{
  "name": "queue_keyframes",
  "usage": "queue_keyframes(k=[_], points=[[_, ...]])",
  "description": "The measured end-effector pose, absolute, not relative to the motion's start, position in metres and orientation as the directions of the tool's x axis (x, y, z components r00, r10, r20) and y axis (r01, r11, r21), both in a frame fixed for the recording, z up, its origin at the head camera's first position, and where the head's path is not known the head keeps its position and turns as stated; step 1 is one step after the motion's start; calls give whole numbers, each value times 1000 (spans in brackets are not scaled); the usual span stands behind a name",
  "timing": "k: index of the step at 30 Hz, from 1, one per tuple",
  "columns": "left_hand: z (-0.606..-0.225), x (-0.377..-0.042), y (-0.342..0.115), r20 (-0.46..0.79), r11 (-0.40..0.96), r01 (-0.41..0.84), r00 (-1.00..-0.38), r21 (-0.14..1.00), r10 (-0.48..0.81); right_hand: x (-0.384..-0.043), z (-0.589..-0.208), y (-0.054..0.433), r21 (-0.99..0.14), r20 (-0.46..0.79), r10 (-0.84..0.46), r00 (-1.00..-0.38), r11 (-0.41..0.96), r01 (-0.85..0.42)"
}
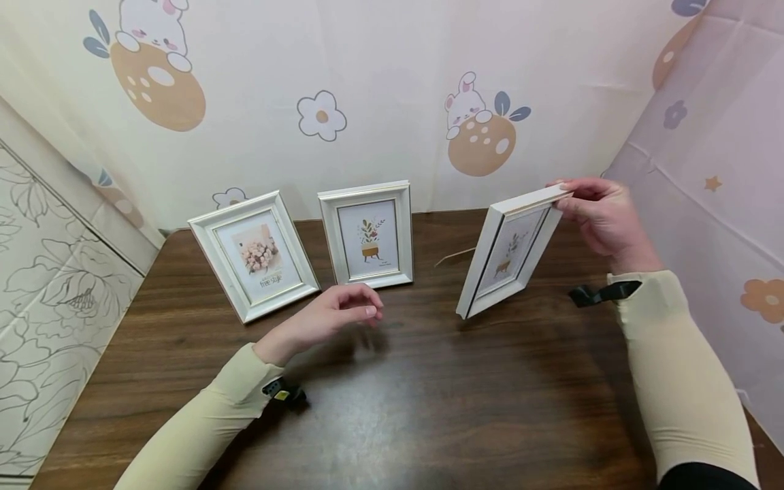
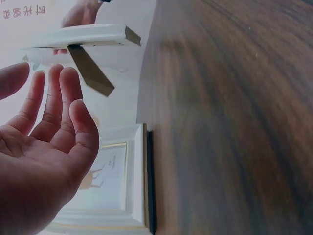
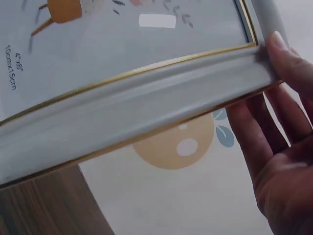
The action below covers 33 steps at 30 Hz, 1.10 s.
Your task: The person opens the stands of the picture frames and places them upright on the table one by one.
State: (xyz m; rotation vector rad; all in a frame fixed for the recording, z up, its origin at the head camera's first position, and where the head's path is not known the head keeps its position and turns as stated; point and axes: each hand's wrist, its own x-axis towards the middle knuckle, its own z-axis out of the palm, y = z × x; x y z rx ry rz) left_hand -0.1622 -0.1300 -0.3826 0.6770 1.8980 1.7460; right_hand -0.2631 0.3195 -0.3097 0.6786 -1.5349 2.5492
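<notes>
My right hand (image 1: 606,214) grips the upper right corner of a white picture frame (image 1: 474,289) with a plant-pot print, thumb on the front. The frame is turned at an angle, and its thin stand leg (image 2: 90,68) sticks out behind. In the right wrist view the frame's gold-lined border (image 3: 146,105) runs up to my thumb. My left hand (image 1: 333,309) hovers over the table with fingers loosely bent, holding nothing. Just behind it stands a second white frame (image 1: 401,231) with a similar print. Further left leans a white frame with a flower photo (image 1: 260,252).
Beneath everything is a dark brown wooden table (image 1: 422,401). A cloth with rabbit and flower prints (image 1: 380,68) hangs along the back, and a pale cloth (image 1: 729,136) covers the right side. On the left is a white panel with flower outlines (image 1: 55,299).
</notes>
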Motion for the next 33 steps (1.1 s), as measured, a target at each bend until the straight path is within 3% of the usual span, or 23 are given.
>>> queue_keyframes(k=[7, 20, 33], points=[[-382, -168, -143, 17, 178, 151, -808, 972, 589, -265, -310, 323, -843, 374, -57, -926, -437, -313], [-386, -169, -167, 20, 285, 200, -849, 937, 528, -262, -304, 317, -910, 291, 90, -953, -283, -304], [-379, -168, -192, 42, 526, 297, -896, 797, 442, -262, -306, 307, -958, 225, 154, -962, -146, -247]])
